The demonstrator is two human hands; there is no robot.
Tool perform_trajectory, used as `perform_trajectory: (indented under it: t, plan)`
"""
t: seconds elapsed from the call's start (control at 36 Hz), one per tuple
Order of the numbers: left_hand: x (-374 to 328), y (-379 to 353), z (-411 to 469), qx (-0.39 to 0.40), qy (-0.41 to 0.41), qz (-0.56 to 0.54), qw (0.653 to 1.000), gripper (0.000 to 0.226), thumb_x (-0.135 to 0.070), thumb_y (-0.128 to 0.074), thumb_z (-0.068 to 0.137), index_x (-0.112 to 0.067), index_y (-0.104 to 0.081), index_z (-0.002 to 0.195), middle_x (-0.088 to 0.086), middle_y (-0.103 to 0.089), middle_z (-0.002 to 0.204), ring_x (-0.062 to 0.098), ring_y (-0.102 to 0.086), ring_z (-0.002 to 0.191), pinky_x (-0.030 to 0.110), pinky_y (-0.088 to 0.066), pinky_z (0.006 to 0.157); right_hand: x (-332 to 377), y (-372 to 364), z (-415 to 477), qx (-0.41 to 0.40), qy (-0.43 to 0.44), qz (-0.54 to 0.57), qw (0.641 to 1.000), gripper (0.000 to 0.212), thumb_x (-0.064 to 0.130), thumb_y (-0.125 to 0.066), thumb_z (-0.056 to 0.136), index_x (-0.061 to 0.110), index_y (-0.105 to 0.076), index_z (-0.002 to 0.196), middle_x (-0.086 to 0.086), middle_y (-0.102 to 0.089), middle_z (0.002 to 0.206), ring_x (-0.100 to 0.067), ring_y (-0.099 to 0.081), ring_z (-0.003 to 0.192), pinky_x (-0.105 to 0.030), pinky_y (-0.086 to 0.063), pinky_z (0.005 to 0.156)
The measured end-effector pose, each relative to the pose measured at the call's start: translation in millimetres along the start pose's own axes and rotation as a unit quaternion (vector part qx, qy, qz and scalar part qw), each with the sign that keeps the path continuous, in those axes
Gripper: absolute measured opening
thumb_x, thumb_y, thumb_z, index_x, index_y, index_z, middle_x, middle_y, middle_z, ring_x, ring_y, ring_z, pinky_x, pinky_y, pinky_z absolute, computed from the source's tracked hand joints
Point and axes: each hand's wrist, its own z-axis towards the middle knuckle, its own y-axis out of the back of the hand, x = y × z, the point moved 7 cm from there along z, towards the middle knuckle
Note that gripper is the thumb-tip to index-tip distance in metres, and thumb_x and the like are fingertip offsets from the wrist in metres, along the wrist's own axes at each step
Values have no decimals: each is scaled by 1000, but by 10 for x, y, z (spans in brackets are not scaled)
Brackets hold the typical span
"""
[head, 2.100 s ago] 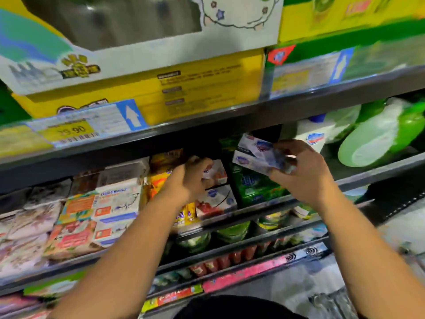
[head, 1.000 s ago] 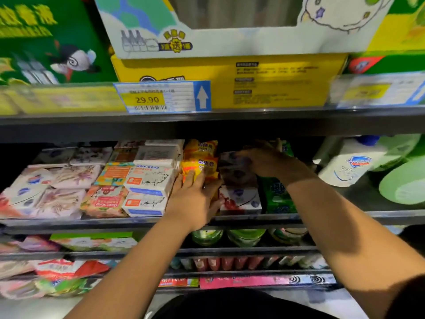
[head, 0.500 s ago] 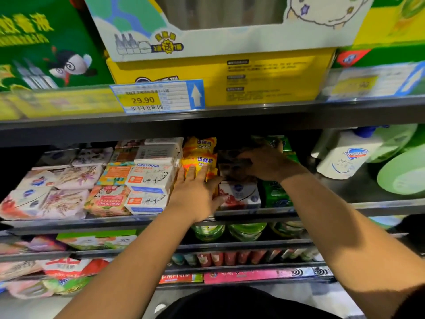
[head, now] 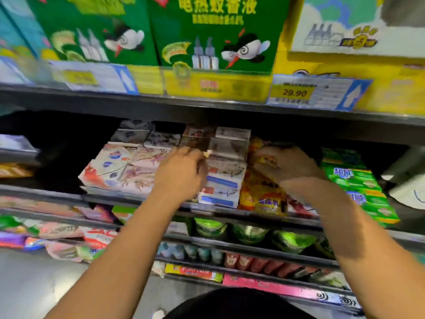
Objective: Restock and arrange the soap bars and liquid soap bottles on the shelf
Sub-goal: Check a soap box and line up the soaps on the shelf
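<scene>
Left of the white soap stack (head: 226, 178), the left hand (head: 181, 173) sits closest; the right hand (head: 285, 166) lies rightward over yellow packets (head: 262, 199); both grips too blurred to tell.

Top level: green boxes (head: 207, 31) printed with a cartoon mosquito stand side by side, with a teal box (head: 13, 31) at far left and a white-and-yellow box (head: 356, 31) at right, all blurred. Below the white-and-yellow box, a yellow price tag (head: 295, 92) reads 29.90, and a blue arrow label (head: 351, 94) just beside it points up. Lower levels hold green pouches (head: 250, 233), a row of small bottles (head: 190, 252) beneath them and mixed packets (head: 59, 231) at left. A pink strip (head: 271, 287) runs along the lowest edge, and grey floor (head: 27, 284) shows at bottom left.
</scene>
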Motion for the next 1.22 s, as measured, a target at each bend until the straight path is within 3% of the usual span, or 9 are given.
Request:
perform_trajectory:
  t: [0.14,0.31,0.47,0.58,0.81,0.94,1.03,1.08,1.22]
  plan:
    - [737,28,-183,39,54,18,998,38,-41,-49,89,-13,-68,105,16,-62,103,40,-60,96,43,-50,77,790,-119,299,22,40,-3,999,39,40,-62,95,21,-63,130,-5,-64,131,-26,-57,120,-27,-37,88]
    - [1651,1,-268,56,60,-9,997,60,-58,-36,83,-13,-68,107,15,-64,108,39,-60,103,49,-51,84,1731,-444,795,66,102,5,993,35,41,-65,91,27,-64,123,-2,-64,125,-26,-59,117,-30,-45,90]
    - [2182,-47,-244,121,124,2,985,66,-67,-27,97,-34,-27,154,3,-13,166,29,-4,153,54,-8,121,2394,-803,1261,92,121,20,988,43,43,-71,87,27,-61,125,0,-62,127,-22,-58,115,-27,-45,89]
    - [2237,-166,-318,174,139,39,974,72,-67,-10,98,-29,-8,159,4,5,168,25,7,154,50,-4,123,2601,-1033,1575,111,96,70,987,50,39,-71,89,21,-55,133,-4,-64,126,-21,-60,114,-29,-45,83]
    - [2250,-102,-324,166,143,32,975,69,-64,-15,98,-24,-22,154,11,-10,165,29,1,153,52,-9,121,2763,-1342,2193,124,57,102,985,58,29,-71,91,5,-46,138,-16,-58,132,-31,-56,120,-32,-45,92]
    - [2278,-120,-315,105,145,41,983,55,-62,-18,96,-22,-43,125,4,-35,130,26,-23,136,44,-18,115,2889,-1260,2193,170,76,178,966,56,-10,-68,85,2,-44,134,14,-51,104,18,-56,92,5,-35,73]
    - [2299,-174,-319,113,152,35,981,57,-63,-17,95,-22,-38,129,4,-30,135,26,-13,143,44,-14,117,2999,-1212,2163,155,121,207,958,60,-13,-67,84,-8,-42,138,12,-45,117,-4,-46,119,9,-29,71]
    - [2298,-156,-316,105,153,28,982,57,-63,-18,96,-23,-37,132,4,-28,139,26,-11,145,43,-13,118,3022,-1177,2160,155,126,237,951,63,-12,-63,87,-7,-35,143,9,-33,120,-9,-36,115,11,-26,65]
    - [2281,-128,-314,129,157,20,979,60,-61,-15,97,-26,-31,143,5,-19,154,25,1,150,45,-5,121,2980,-1176,2166,176,104,293,934,64,-16,-64,85,-2,-38,142,17,-46,106,12,-55,95,9,-31,67]
